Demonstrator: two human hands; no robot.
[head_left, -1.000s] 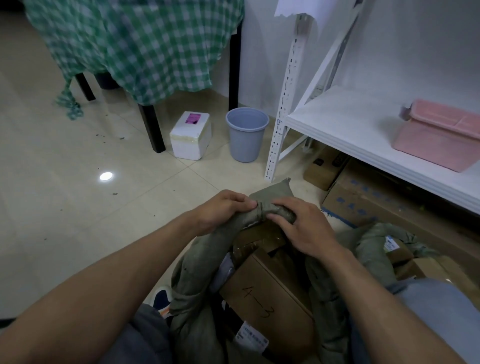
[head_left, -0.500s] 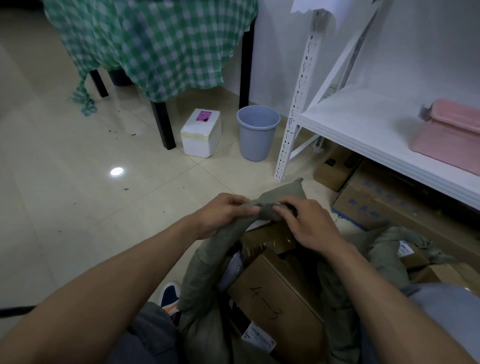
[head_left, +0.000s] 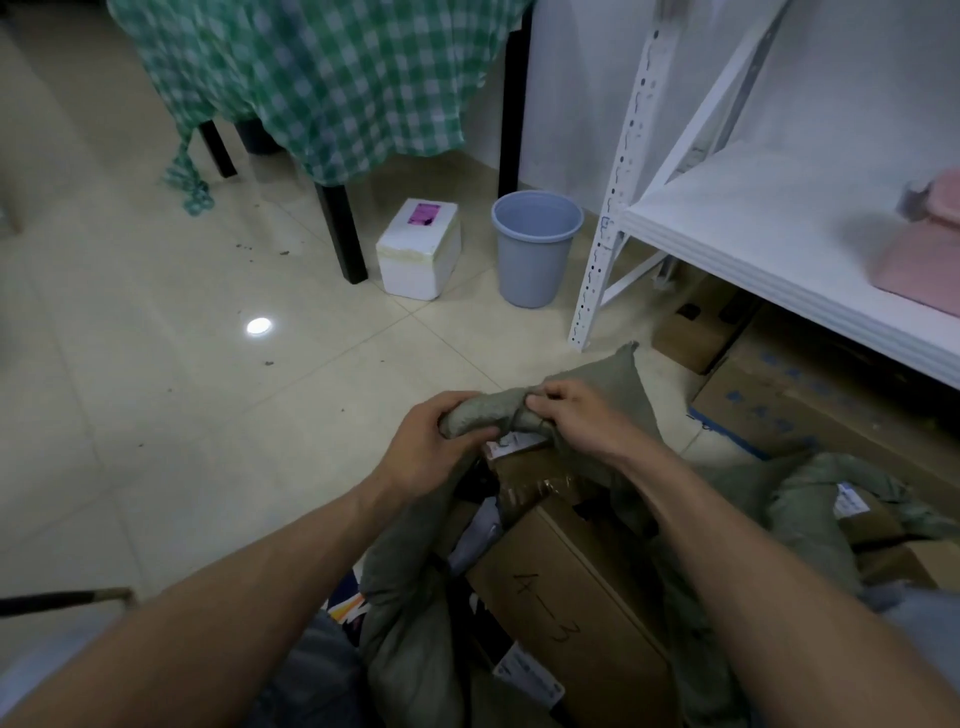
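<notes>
A grey-green woven sack (head_left: 615, 382), packed with a cardboard box (head_left: 566, 587) and standing on the floor, is gripped at its twisted mouth by the left hand (head_left: 428, 441) and right hand (head_left: 584, 423) (close together). The twist is best held taut while the mouth is worked.

The one view comes from a wide-angle camera worn on the person's head, facing forward and tilted steeply down. It sits close above the left hand (head_left: 431, 441) and right hand (head_left: 582, 421), which meet just below the frame's centre on a grey-green sack (head_left: 618, 382). Farther off it takes in the floor (head_left: 156, 415), a bin (head_left: 535, 260) and a white shelf (head_left: 753, 223). The right edge looks smeared, perhaps from the lens.
</notes>
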